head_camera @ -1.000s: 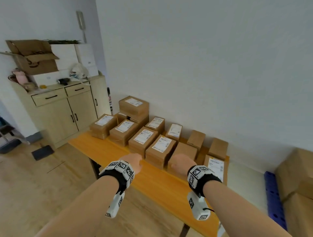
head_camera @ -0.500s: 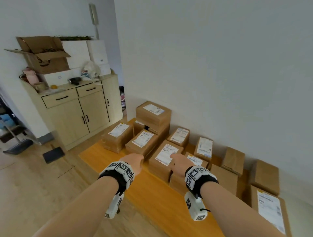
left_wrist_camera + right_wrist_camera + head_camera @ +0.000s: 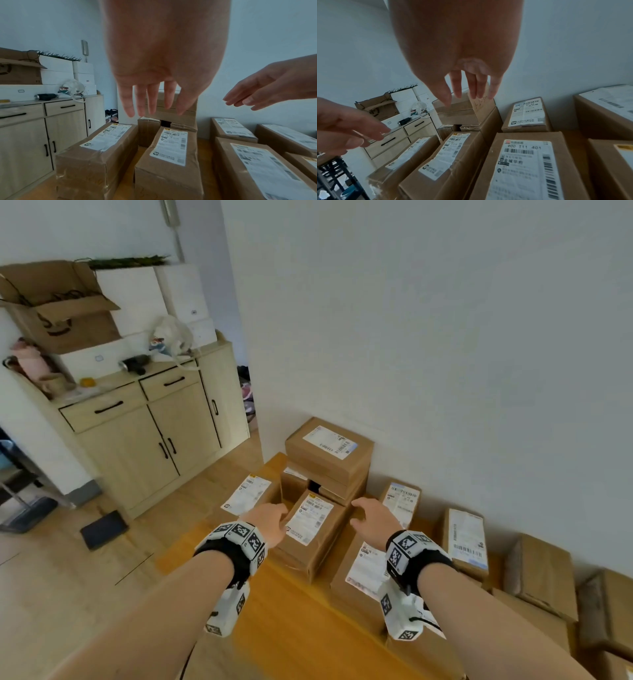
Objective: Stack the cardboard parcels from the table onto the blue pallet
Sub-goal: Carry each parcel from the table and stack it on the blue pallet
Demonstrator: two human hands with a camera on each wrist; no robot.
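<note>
Both hands out over the parcels, nothing held. Left hand [image 3: 270, 523] has fingers straight and spread, hovering above the gap between two long labelled parcels; right hand [image 3: 373, 520] likewise released, fingers loosely extended, above the right edge of the middle long parcel [image 3: 310, 530]. Wrist views confirm: left hand's fingers [image 3: 150, 100] hang free over the boxes with air under them, right hand's fingers [image 3: 476, 86] the same, no contact visible. Likely target is either that middle long parcel or the top parcel [image 3: 329, 450] of the small stack at the back against the wall; can't tell which. Parcels all sit on the orange worktop [image 3: 291, 628]: the far-left long parcel [image 3: 245, 496], the one with the big label [image 3: 366, 573] under the right wrist, more labelled and plain boxes along the wall to the right. Blue pallet not in view in any current picture, so what's already stacked there can't be judged. On this evidence the worktop is heavily loaded, a dozen or so parcels left, no parcel in transit. Step in hand: reach for a pick-up, grasp not yet made. Most of the job looks left.
</note>
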